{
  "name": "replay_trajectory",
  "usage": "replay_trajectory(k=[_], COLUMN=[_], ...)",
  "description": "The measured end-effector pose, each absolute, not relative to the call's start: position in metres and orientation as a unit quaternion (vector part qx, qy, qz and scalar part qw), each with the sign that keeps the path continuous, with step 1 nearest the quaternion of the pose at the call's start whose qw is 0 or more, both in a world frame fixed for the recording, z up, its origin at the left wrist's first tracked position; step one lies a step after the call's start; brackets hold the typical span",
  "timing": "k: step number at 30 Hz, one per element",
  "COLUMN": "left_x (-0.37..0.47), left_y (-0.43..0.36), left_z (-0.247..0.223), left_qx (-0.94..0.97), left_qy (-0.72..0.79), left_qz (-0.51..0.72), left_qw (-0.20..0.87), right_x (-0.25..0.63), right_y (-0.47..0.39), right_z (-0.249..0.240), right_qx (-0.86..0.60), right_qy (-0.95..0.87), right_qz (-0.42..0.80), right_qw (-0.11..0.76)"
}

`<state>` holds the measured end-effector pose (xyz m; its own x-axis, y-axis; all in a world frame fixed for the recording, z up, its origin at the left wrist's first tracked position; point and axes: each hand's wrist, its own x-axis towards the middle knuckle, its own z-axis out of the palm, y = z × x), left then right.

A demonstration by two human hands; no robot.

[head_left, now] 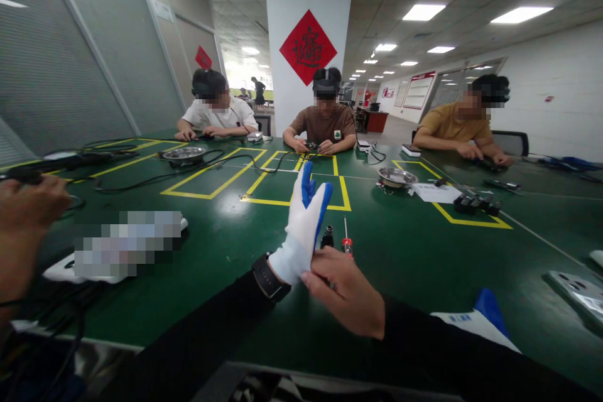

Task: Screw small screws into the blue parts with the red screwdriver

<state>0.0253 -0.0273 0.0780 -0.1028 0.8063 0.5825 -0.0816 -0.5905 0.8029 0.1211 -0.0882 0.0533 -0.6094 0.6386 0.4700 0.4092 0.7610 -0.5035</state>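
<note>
From my distant place I see the white-and-blue fabric glove (302, 217) worn on my left hand (300, 226), whose grip is released with fingers raised, while my bare right hand (348, 292) grasps this glove near the wrist, above the dark green tabletop (405, 251).

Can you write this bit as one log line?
left hand: in white-and-blue fabric glove | right hand: pinching glove cuff | green table: red-handled screwdriver

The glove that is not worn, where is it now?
In the head view, the loose glove lies on the green table at lower right, beside the right sleeve, which partly hides it, and left of a phone-like object.
</note>
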Motion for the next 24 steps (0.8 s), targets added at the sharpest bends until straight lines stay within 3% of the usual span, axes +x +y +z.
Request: replay_trajectory(k=[8,11,15,19,24], left_x=[-0.005,-0.019,-0.021,-0.014,-0.008], left_y=[-0.016,0.002,0.008,0.005,0.009], left_z=[0.090,0.074,0.034,0.002,-0.007], left_qx=[0.554,0.569,0.649,0.771,0.817], left_qy=[0.342,0.385,0.435,0.377,0.362], left_qz=[0.669,0.636,0.549,0.470,0.369], left_qw=[0.358,0.351,0.296,0.205,0.256], right_x=[0.155,0.188,0.205,0.198,0.199], right_y=[-0.073,-0.041,-0.014,-0.014,-0.020], right_z=[0.071,0.067,0.039,0.017,0.018], right_qx=[-0.332,-0.458,-0.451,-0.435,-0.431], right_qy=[-0.918,-0.864,-0.886,-0.892,-0.897], right_qz=[0.030,-0.039,-0.076,-0.102,-0.067], right_qw=[0.216,0.207,0.077,0.064,0.063])
